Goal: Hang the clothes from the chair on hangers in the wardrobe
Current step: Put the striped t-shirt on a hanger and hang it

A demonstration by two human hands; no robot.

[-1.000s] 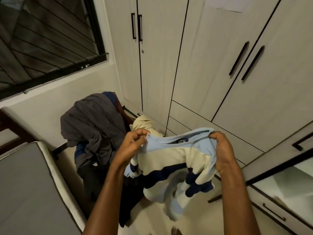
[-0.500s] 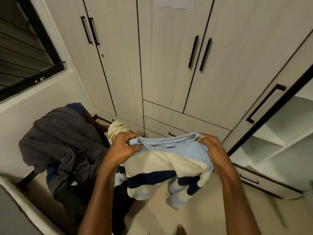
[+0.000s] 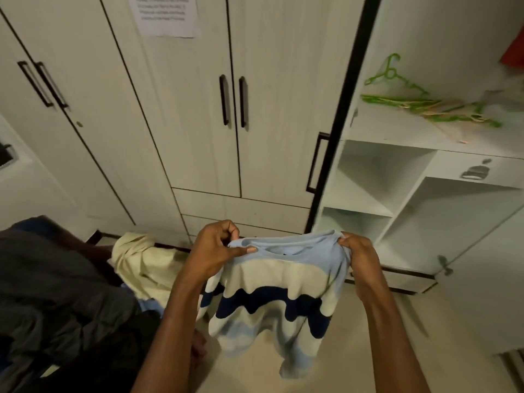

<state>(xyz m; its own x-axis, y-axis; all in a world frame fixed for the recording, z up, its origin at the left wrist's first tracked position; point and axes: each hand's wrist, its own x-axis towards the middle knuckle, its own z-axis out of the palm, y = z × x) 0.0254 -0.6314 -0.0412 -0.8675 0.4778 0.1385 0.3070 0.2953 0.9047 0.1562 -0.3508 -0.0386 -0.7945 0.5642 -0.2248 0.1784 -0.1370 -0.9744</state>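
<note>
Two hands, left (image 3: pixel 211 252) & right (image 3: pixel 358 258), pinch the striped knit top (image 3: pixel 272 296) by its shoulders; collar up, hem hanging floorward, soft blue/cream/navy bands, in front of the open wardrobe (image 3: pixel 402 154).

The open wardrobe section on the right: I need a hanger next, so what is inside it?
Green plastic hangers lie piled on a white upper shelf. The white cubbies below show nothing inside. A red item shows at the top corner, mostly cut off.
</note>
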